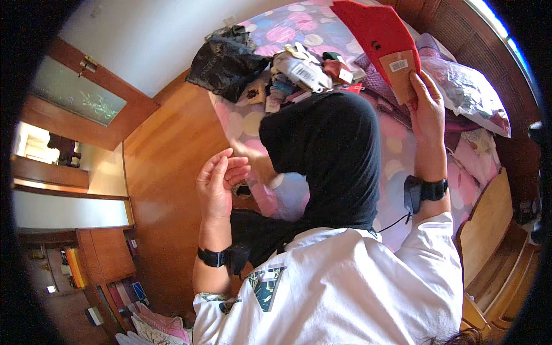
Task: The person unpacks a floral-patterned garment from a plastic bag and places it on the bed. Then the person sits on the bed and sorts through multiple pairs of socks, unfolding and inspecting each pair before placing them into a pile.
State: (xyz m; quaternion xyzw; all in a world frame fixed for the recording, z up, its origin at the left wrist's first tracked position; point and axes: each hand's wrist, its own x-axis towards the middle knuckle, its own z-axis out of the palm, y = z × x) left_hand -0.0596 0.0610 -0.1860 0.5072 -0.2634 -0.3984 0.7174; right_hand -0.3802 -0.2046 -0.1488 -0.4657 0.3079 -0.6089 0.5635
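My right hand point(427, 101) is raised over the bed and grips a flat red fabric item point(379, 41) by its brown cardboard tag, which bears a printed code. The item looks like a pair of new socks. My left hand point(222, 179) is lifted beside my bent leg, its fingers loosely curled with no object visible between them. Past my knee lies a pile of packaged socks point(302, 71) with tags, some grey, dark red and green. A crumpled black plastic bag point(226, 62) lies left of the pile.
A clear plastic bag point(468, 92) with things inside lies at the right on the patterned bedsheet point(392, 151). The wooden floor point(172, 172) runs along the bed's left side. A wooden bed board point(485, 228) stands at the lower right; shelves point(105, 254) are at the lower left.
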